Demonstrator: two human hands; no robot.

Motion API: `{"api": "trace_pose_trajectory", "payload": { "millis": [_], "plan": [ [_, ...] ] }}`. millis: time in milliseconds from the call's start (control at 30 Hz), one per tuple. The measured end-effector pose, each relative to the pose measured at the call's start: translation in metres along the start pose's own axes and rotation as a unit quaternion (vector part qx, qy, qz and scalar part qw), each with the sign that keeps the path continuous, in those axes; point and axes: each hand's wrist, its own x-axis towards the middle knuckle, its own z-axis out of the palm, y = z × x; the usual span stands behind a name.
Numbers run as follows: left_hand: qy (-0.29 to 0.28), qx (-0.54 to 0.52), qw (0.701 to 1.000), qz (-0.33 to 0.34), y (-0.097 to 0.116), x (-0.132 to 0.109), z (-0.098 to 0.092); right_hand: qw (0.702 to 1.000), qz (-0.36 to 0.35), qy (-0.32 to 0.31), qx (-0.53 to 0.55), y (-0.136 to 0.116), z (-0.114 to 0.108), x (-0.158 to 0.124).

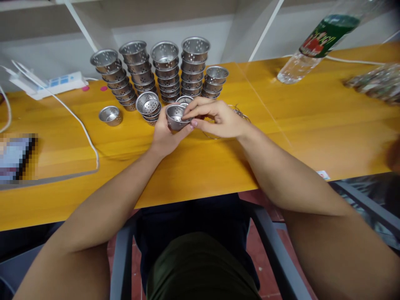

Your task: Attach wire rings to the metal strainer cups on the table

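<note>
My left hand (164, 134) grips a small perforated metal cup (175, 116) from below and from the left. My right hand (215, 118) reaches in from the right, its fingertips pinched on the cup's rim. Both hands rest over the yellow wooden table (200, 166). Just behind the held cup another small metal cup (184, 99) peeks out. A short stack of the same cups (149, 107) stands right beside my left hand.
Several tall stacks of perforated cups (165, 71) line the back. One single cup (110, 115) sits at the left. A thin wire ring (242, 114) lies behind my right hand. A power strip (53, 84) with cable, a plastic bottle (312, 46) and a bag (378, 83) are also there.
</note>
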Motion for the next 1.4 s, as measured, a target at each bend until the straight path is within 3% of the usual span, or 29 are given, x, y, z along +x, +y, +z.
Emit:
{"api": "trace_pose_trajectory", "payload": {
  "millis": [100, 300, 567, 967, 1400],
  "plan": [
    [-0.012, 0.018, 1.000, -0.014, 0.008, 0.001, -0.001, 0.999, 0.023, 0.024, 0.004, -0.005, 0.004, -0.001],
    [0.006, 0.017, 0.998, -0.054, 0.002, -0.001, 0.000, 0.979, 0.059, 0.165, -0.105, 0.009, -0.006, -0.002],
    [-0.004, 0.005, 0.999, -0.046, -0.020, 0.005, 0.007, 0.981, 0.058, 0.089, -0.164, 0.038, -0.018, -0.005],
    [-0.010, 0.039, 0.997, -0.071, -0.067, 0.005, 0.003, 0.983, 0.051, 0.055, -0.170, 0.029, -0.011, -0.006],
    [-0.031, 0.050, 0.997, -0.058, -0.042, 0.013, 0.003, 0.982, 0.038, 0.049, -0.180, 0.031, -0.014, -0.007]
  ]
}}
